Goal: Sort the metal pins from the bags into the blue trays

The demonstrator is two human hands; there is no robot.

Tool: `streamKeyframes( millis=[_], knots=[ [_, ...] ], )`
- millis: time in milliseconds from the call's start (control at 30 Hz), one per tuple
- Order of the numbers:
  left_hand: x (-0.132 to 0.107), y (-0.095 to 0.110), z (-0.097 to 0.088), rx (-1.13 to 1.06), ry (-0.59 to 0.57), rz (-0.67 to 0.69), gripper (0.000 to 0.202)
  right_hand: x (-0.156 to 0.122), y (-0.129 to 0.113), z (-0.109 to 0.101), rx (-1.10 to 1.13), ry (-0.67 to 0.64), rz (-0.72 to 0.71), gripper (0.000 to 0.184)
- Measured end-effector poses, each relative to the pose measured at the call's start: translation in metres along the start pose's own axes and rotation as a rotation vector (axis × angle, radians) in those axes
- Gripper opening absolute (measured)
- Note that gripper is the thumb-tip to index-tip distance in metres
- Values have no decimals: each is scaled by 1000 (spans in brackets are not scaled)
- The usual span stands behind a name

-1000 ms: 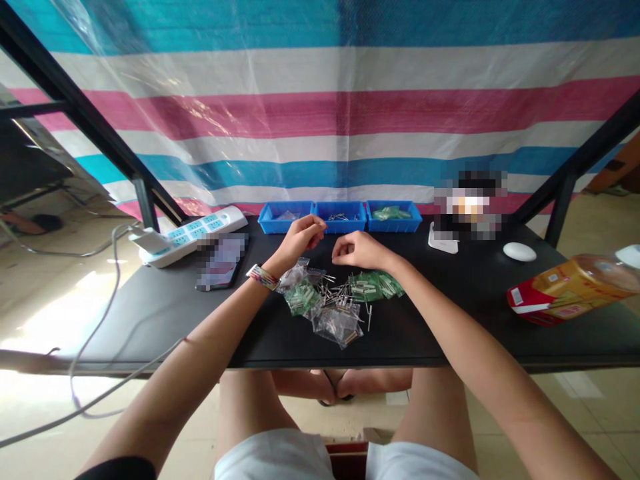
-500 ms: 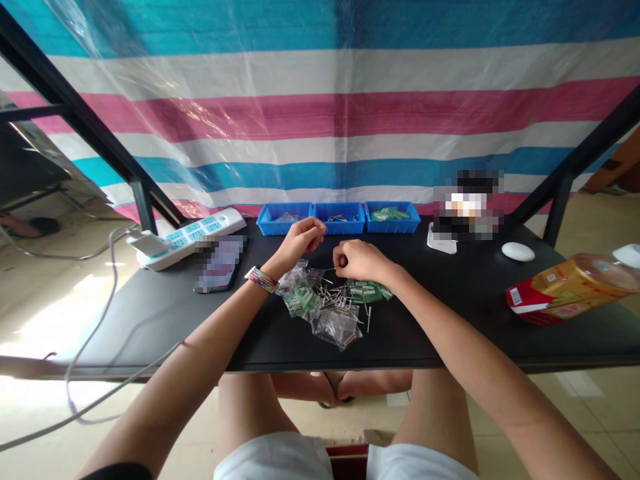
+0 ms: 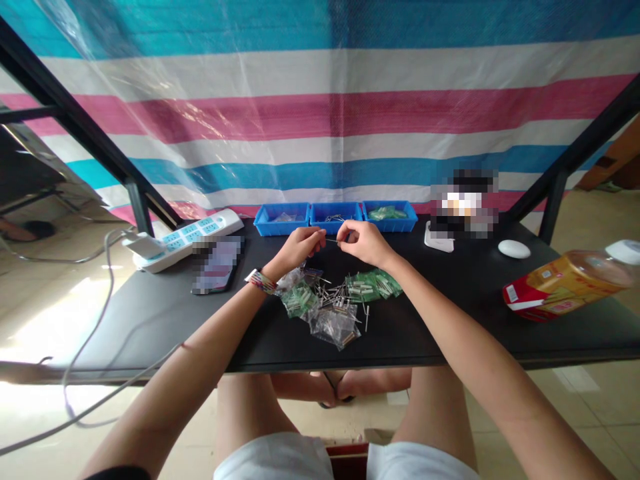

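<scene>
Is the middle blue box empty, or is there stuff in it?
Not empty: thin metal pieces show inside the middle blue box. How full, I can't tell.

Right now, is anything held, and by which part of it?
The right hand holds a thin rod by one end; whether the left hand grips the other is unclear.

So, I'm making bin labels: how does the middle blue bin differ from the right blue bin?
The middle blue bin holds thin silvery pieces, while the right blue bin holds green packets. The right hand hides part of the middle blue bin's front, whereas the right blue bin is almost entirely in view. Both are blue, open-topped and stand in the same row.
</scene>
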State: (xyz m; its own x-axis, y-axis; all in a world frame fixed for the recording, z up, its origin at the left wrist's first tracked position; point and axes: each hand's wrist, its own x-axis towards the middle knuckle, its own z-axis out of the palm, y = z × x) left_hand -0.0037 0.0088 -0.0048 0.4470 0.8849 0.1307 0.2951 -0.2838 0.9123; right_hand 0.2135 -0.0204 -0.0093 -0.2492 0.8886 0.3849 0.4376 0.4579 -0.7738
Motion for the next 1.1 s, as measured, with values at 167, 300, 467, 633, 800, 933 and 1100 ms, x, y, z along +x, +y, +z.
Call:
streamKeyframes(
  millis=[167, 300, 467, 633, 800, 933, 1100],
  knots=[
    [-1, 4, 1, -84, -50, -30, 43, -1, -2, 2, 81, 29, 0, 10],
    [-2, 4, 0, -146, -65, -11, 37, 1, -2, 4, 122, 83, 36, 13],
    [-3, 4, -1, -168, -38, 47, 30, 3, -2, 6, 358, 121, 268, 18],
    [-4, 7, -1, -178, -8, 103, 26, 2, -7, 5, 624, 129, 440, 13],
    [-4, 9, 0, -180, 0, 92, 27, 1, -7, 5, 708, 146, 450, 19],
    [-2, 7, -1, -179, -5, 22, 32, 2, -3, 7, 701, 183, 382, 27],
    [0, 4, -2, -180, 4, -23, 41, 2, -1, 9, 671, 204, 329, 34]
  ],
)
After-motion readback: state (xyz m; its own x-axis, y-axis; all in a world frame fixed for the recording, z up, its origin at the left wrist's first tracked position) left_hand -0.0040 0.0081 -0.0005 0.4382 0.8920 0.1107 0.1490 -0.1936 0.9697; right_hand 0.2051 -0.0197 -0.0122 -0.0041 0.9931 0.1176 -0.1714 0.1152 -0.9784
